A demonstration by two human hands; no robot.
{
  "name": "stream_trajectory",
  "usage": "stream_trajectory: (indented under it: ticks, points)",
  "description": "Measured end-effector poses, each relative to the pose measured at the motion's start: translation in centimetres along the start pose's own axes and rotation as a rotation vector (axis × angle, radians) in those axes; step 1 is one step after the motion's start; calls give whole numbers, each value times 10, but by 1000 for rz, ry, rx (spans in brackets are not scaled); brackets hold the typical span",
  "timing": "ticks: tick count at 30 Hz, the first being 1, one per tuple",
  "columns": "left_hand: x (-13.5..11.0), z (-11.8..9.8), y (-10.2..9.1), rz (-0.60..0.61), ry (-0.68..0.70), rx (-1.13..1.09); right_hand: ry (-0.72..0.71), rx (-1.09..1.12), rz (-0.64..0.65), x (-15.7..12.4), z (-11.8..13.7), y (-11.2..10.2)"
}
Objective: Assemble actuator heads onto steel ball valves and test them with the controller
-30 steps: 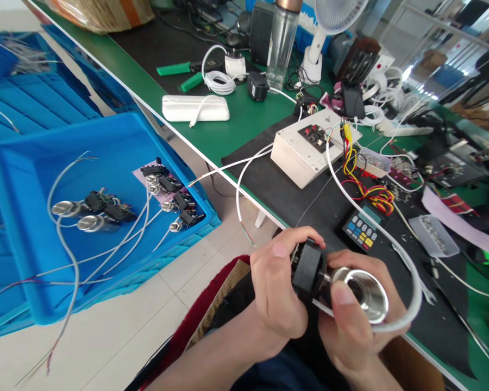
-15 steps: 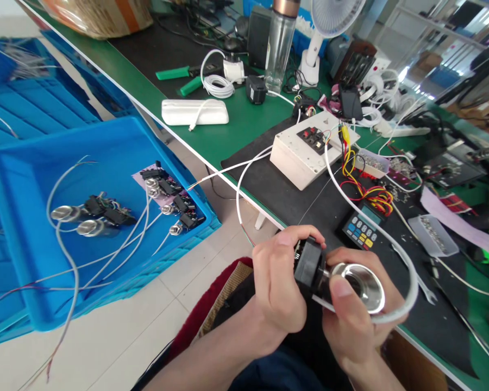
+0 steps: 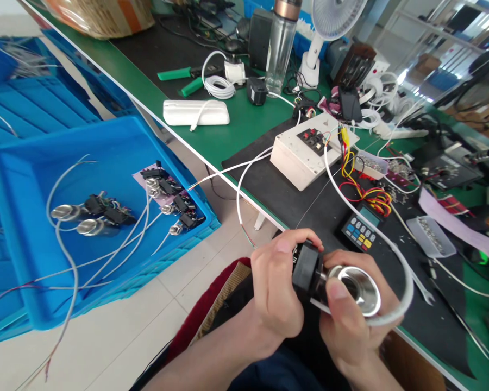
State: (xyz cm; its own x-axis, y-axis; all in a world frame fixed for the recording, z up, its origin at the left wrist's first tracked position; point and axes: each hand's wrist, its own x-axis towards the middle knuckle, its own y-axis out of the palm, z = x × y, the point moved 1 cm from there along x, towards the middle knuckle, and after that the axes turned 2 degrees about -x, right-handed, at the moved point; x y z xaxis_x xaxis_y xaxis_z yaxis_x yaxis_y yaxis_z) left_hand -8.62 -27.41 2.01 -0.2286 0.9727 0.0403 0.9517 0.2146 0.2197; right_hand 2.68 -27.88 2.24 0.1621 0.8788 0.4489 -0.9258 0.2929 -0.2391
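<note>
Both of my hands hold one part above my lap, at the bench's near edge. My left hand point(image 3: 275, 290) wraps the black housing point(image 3: 305, 267) at the part's back end. My right hand point(image 3: 348, 326) grips the shiny metal cup point(image 3: 358, 290) at its front, thumb across the rim. A white cable point(image 3: 403, 282) loops from the part under my right hand and runs up to the beige test box point(image 3: 305, 152) on the black mat point(image 3: 277, 187).
A blue bin point(image 3: 106, 157) at left holds several similar metal-and-black parts with grey wires. On the green bench point(image 3: 244, 122) stand a keypad unit point(image 3: 361, 231), a clear bottle point(image 3: 280, 46), a white fan point(image 3: 324, 32), a white case point(image 3: 195, 111), small parts trays and tangled wires.
The part has tilted and sunk slightly in my hands; my right thumb has slid a little along the metal rim. Nothing else has moved.
</note>
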Motion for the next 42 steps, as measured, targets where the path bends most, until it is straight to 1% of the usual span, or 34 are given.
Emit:
stream_trajectory:
  ticks: [3,5,8,10,14,17,19,21,24,27,29,30,32,33,35,37,38,40,42]
  points:
    - [-1,-4,0,-34,24,-31,-22,18,9,1,3,-1]
    - [-3,-4,2,-56,-10,-106,-15,40,36,1,3,-2]
    - [-3,-1,6,-37,-47,-168,10,34,33,1,2,-2]
    - [-3,0,7,-45,-63,-157,-9,4,19,0,0,-3]
    - [-3,2,10,-97,-111,-123,-40,-55,27,4,0,-4]
    - [-1,2,15,-132,-185,-179,-62,-152,95,9,5,-7]
    - [1,4,18,-134,-249,-299,-77,-195,164,14,10,-11]
    - [3,5,18,-118,-312,-428,-53,-205,244,21,15,-16]
    - [6,8,12,-46,-382,-511,39,-193,423,33,23,-25]
    - [7,11,3,73,-429,-486,112,-206,624,45,26,-37]
    - [5,13,-2,134,-457,-456,125,-216,712,52,24,-45]
    - [3,15,-4,157,-476,-457,126,-217,733,54,23,-48]
    - [-2,18,-7,222,-535,-511,133,-195,734,56,18,-53]
    - [-4,19,-8,285,-571,-552,144,-166,729,56,16,-55]
    - [-9,21,-11,450,-637,-623,176,-80,725,56,13,-58]
    - [-12,23,-15,609,-694,-664,207,-11,757,57,12,-61]
    - [-13,24,-16,658,-721,-682,220,-5,784,58,12,-63]
    - [-14,27,-18,687,-772,-720,226,-35,835,61,13,-68]
    - [-17,30,-15,664,-807,-740,194,-85,876,63,14,-73]
